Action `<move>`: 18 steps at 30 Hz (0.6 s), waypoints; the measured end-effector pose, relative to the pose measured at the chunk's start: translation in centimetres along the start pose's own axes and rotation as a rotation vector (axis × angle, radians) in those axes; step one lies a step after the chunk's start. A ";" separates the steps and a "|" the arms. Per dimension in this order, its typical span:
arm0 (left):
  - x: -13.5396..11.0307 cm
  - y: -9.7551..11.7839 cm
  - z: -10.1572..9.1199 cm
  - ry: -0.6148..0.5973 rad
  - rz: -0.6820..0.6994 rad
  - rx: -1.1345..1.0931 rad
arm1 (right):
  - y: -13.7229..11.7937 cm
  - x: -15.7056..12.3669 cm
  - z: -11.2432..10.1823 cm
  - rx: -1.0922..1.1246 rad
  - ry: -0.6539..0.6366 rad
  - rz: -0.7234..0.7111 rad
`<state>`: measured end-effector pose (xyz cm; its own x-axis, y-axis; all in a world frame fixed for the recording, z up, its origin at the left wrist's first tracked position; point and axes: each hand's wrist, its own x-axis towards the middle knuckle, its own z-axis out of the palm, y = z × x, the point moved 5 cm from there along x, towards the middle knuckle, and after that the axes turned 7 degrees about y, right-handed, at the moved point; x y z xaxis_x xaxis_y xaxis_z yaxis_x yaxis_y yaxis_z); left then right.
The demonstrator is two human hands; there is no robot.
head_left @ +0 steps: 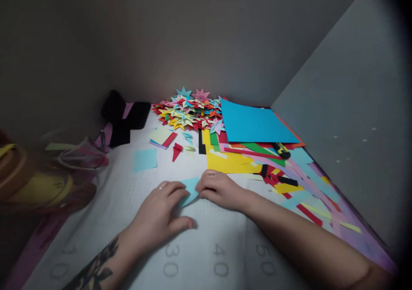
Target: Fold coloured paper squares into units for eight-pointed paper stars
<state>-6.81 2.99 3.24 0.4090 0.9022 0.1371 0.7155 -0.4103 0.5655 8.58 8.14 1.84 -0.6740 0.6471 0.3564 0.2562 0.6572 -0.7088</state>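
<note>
A small light blue paper piece lies on the white gridded mat, partly folded. My left hand rests on its left side, fingers curled down onto the paper. My right hand presses its right edge with bent fingertips. Both hands meet over the paper near the middle of the mat.
A heap of folded paper stars lies at the back. A large blue sheet tops a stack of coloured sheets, with paper strips at the right. A light blue square, red scrap, black object and blurred containers lie left.
</note>
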 end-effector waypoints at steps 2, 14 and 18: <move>-0.6 0.0 0.2 -0.013 -0.027 0.057 | -0.2 -0.1 0.0 0.030 -0.041 -0.011; -0.1 -1.6 -0.2 0.113 -0.282 -0.019 | 0.8 -1.0 0.6 -0.050 0.165 0.483; 0.2 -1.6 -0.2 0.116 -0.383 0.020 | 0.8 -1.3 1.1 -0.108 0.228 0.540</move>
<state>-8.01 3.83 2.47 0.0447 0.9989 0.0107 0.8149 -0.0427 0.5780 8.93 7.37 0.19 -0.2658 0.9596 0.0923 0.5983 0.2393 -0.7647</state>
